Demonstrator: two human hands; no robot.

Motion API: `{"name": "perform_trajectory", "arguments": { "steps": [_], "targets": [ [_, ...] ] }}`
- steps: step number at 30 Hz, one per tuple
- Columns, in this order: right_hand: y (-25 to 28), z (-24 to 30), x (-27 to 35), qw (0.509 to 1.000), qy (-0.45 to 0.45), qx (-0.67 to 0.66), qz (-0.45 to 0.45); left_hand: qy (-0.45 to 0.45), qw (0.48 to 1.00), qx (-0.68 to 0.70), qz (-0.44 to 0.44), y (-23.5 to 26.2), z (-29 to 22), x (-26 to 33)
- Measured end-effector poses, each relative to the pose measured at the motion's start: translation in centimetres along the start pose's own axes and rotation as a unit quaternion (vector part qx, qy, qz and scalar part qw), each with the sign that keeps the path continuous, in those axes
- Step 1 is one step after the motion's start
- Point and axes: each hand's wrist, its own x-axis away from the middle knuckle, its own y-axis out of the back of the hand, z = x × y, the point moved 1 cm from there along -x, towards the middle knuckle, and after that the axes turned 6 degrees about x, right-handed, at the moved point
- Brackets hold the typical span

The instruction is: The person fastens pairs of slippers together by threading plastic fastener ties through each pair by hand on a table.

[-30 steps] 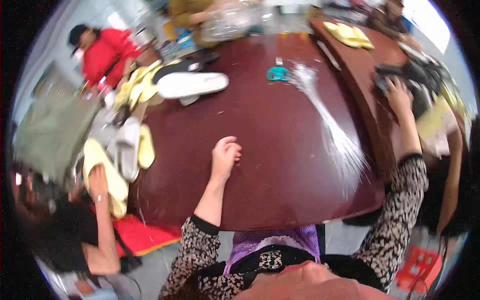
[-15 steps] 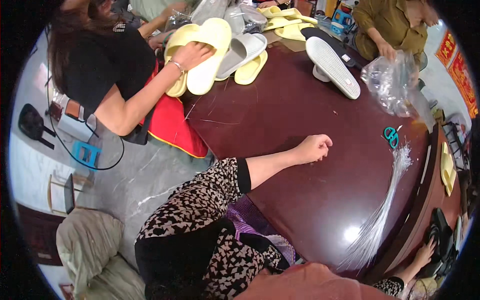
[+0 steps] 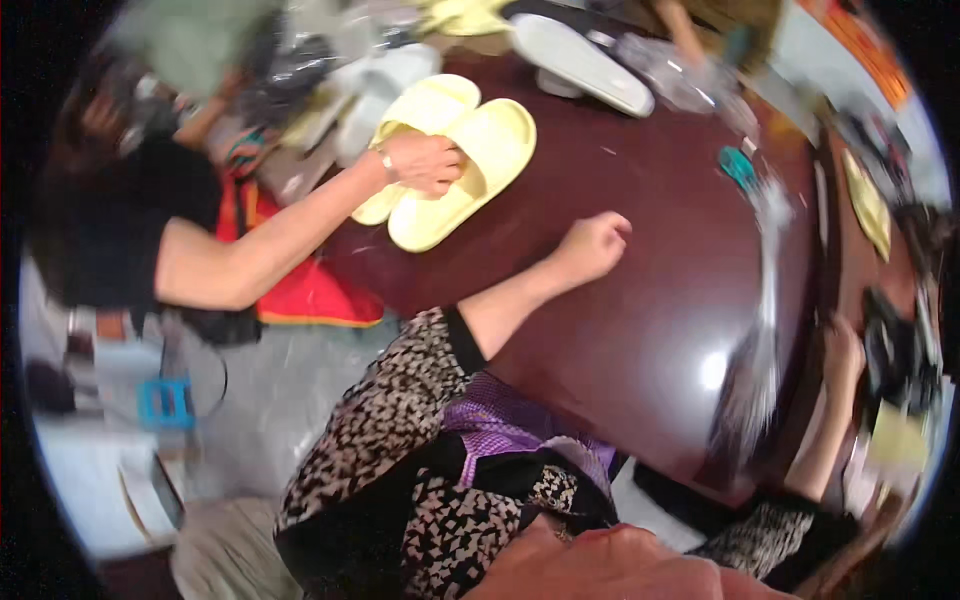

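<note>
My left hand (image 3: 594, 246) is above the dark red table (image 3: 560, 330), its fingers curled together with nothing visible in them. At the far right, my right hand (image 3: 843, 350) is by the table's raised edge, beside black footwear (image 3: 885, 345); blur hides what its fingers do. To the left, a co-worker's hand (image 3: 425, 163) holds a pair of yellow slippers (image 3: 493, 160) over the table. Right of my left hand lies a bundle of thin clear strands (image 3: 768, 300), with teal-handled scissors (image 3: 738, 167) at its far end.
A pale slipper (image 3: 585, 68) lies sole up at the far side, next to clear plastic bags (image 3: 675, 75) by another person's hand (image 3: 683, 35). More slippers and bags are at the far left. A yellow slipper (image 3: 868, 205) sits on the right-hand ledge.
The view has swung, blurring things. The co-worker's yellow slippers have come toward my left hand, which stays curled. My right hand has come off the black footwear toward the table's edge.
</note>
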Motion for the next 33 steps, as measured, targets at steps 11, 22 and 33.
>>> {"name": "perform_trajectory", "arguments": {
  "steps": [11, 22, 33],
  "targets": [
    [1.8, 4.7, 3.0, 0.973, -0.089, -0.174, 0.126, 0.007, 0.990, 0.092, 0.107, -3.0, -3.6, -0.2],
    [0.6, 7.9, 0.5, 0.969, -0.092, -0.227, 0.036, -0.123, 0.986, 0.052, -0.099, 1.0, -6.8, -0.5],
    [-5.3, 6.6, -4.2, 0.992, -0.097, -0.011, -0.083, 0.044, 0.913, -0.352, -0.200, 8.5, -1.4, -0.8]
  ]
}}
